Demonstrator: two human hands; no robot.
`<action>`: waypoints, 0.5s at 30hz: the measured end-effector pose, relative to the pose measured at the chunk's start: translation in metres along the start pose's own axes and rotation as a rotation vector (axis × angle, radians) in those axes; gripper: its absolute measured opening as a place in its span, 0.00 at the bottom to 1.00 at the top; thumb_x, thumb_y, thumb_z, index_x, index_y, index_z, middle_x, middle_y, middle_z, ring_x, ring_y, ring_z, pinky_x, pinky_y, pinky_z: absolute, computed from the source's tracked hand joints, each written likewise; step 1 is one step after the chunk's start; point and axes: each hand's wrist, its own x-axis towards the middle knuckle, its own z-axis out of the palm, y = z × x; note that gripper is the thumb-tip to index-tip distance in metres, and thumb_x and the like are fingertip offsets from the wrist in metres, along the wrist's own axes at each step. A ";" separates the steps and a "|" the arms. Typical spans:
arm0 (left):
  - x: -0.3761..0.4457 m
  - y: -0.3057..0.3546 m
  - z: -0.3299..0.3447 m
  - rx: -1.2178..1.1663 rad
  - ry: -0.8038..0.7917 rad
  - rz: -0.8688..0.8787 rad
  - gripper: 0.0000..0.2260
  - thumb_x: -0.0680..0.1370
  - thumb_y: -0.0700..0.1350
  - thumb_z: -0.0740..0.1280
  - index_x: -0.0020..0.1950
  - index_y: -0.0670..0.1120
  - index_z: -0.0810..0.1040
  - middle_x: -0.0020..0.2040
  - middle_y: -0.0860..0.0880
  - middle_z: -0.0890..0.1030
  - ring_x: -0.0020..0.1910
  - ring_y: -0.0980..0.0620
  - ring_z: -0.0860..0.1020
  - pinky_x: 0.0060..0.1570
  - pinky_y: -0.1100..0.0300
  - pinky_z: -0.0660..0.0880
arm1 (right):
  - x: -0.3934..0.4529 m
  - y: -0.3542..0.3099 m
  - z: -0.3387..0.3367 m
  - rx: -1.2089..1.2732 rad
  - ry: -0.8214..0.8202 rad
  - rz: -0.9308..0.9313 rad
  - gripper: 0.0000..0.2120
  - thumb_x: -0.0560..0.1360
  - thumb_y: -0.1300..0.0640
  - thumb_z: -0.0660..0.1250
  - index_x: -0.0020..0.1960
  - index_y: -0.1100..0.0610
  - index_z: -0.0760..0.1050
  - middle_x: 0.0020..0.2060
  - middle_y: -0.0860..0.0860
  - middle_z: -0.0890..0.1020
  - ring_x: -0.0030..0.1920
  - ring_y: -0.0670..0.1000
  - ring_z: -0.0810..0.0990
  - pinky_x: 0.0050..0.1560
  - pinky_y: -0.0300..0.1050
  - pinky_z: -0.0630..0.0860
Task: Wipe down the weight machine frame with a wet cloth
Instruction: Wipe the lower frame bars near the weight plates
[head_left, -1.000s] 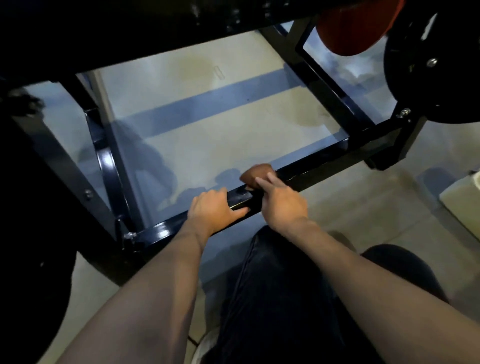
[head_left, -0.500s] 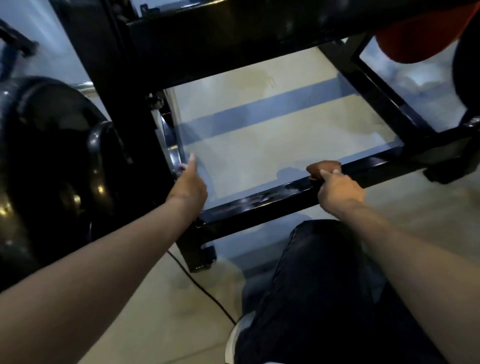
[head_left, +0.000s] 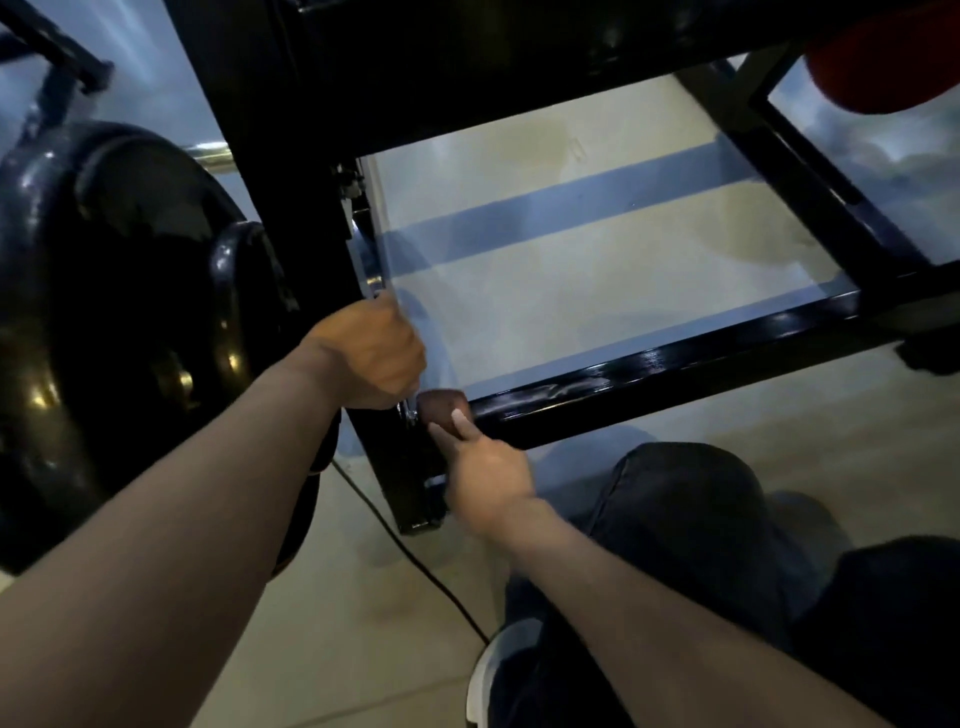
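The black weight machine frame (head_left: 649, 371) runs low across the floor, its near bar glossy and wet. A small brown cloth (head_left: 441, 405) sits bunched at the left end of that bar, by the corner joint. My right hand (head_left: 485, 467) holds the cloth against the bar with its fingers curled over it. My left hand (head_left: 374, 353) grips the upright side bar just above the same corner.
A large black weight plate (head_left: 119, 322) stands at the left, close to my left arm. A thin black cable (head_left: 415, 566) trails over the tan floor below the corner. A red pad (head_left: 883, 57) hangs at the top right. My dark-trousered knee (head_left: 685, 499) rests near the bar.
My right hand has slid the cloth left along the near bar to the corner. My left hand has closed round the side bar. The view has shifted slightly.
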 end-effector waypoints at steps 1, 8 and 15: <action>0.001 -0.001 0.002 -0.020 -0.005 -0.001 0.15 0.77 0.54 0.65 0.33 0.51 0.78 0.29 0.49 0.77 0.28 0.49 0.72 0.37 0.53 0.59 | -0.001 0.018 -0.006 -0.018 0.034 -0.013 0.32 0.82 0.57 0.61 0.82 0.40 0.56 0.84 0.48 0.54 0.69 0.56 0.77 0.64 0.48 0.74; 0.003 0.004 0.002 -0.091 0.044 0.000 0.14 0.83 0.49 0.55 0.40 0.48 0.73 0.34 0.48 0.72 0.32 0.49 0.62 0.42 0.53 0.61 | -0.012 0.151 -0.075 -0.088 0.269 0.506 0.26 0.81 0.56 0.59 0.79 0.45 0.65 0.74 0.56 0.72 0.65 0.64 0.78 0.61 0.55 0.75; 0.002 0.004 0.001 -0.084 0.097 -0.025 0.16 0.84 0.50 0.53 0.47 0.47 0.78 0.42 0.48 0.80 0.38 0.47 0.70 0.44 0.52 0.62 | 0.007 0.032 -0.010 -0.004 0.129 0.165 0.27 0.81 0.56 0.62 0.78 0.44 0.63 0.81 0.52 0.60 0.64 0.61 0.80 0.62 0.53 0.76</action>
